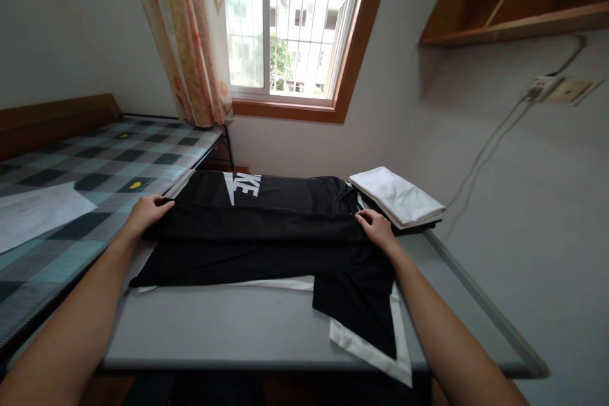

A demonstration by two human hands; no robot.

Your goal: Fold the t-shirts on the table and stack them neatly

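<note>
A black T-shirt [266,260] with white lettering lies sideways across the grey table, its far side partly folded over toward the middle. At the hem end on the left, my left hand [145,212] pinches the fold's edge between thumb and fingers. Near the collar on the right, my right hand [377,227] is closed on the same fold. One short sleeve spreads toward the table's front edge. White fabric [371,350] shows from under the shirt along the sleeve and the near side; whether it is a separate garment I cannot tell.
A folded white garment [399,195] rests on dark cloth at the table's [214,330] back right. On the left stands a bed with a checked mattress [157,146] and paper sheets [42,212]. Cables [490,146] hang from a wall socket [542,87]; a wooden shelf [518,28] overhangs at right.
</note>
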